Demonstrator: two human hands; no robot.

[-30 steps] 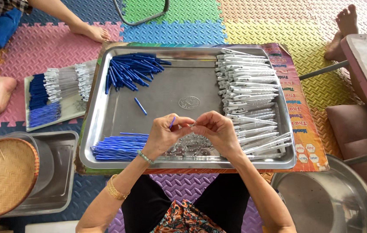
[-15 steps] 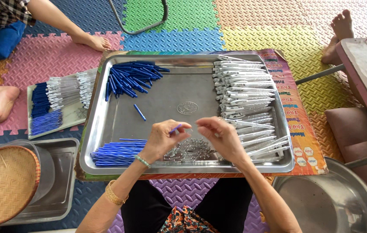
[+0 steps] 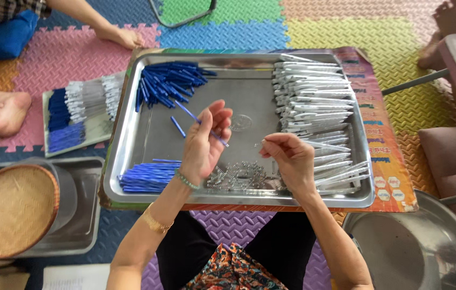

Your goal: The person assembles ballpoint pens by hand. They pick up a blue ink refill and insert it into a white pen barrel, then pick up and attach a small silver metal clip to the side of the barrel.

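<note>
My left hand (image 3: 204, 144) is raised over a steel tray (image 3: 249, 102) and holds a thin blue pen refill (image 3: 202, 123) slanting up to the left. My right hand (image 3: 288, 157) pinches a tiny metal spring (image 3: 260, 144) between thumb and forefinger, just right of the refill's lower end. Below both hands lies a heap of small springs (image 3: 241, 176). Blue pen parts (image 3: 166, 81) are piled at the tray's far left, blue refills (image 3: 147, 177) at its near left, and clear pen barrels (image 3: 314, 113) along its right side.
A smaller tray (image 3: 80, 115) with sorted pen parts lies to the left on foam floor mats. A woven basket lid (image 3: 10, 209) sits in a steel container at lower left. A large steel bowl (image 3: 416, 247) is at lower right. Other people's feet and hands are around the edges.
Both hands have risen from the spring heap. The left hand now holds the blue refill up higher, and the right hand has brought a spring up beside it.
</note>
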